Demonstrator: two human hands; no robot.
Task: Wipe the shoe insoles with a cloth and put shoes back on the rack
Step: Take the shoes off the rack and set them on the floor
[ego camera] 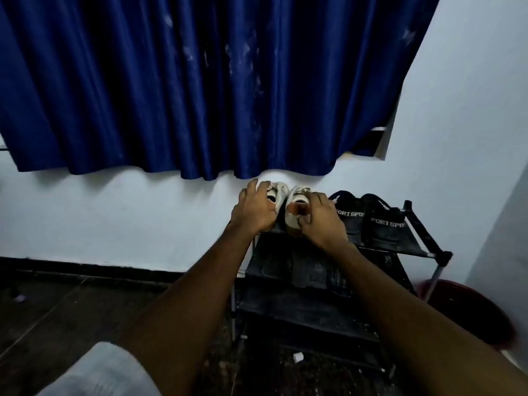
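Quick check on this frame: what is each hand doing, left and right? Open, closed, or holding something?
Left hand: holds the left white shoe, curled over its top.
Right hand: holds the right white shoe at its heel.

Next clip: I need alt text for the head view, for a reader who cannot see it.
A person's left hand and right hand each grip one of a pair of white lace-up sneakers on the top shelf of a black shoe rack. A pair of black shoes printed SPORT stands to their right, below a dark blue pleated curtain.
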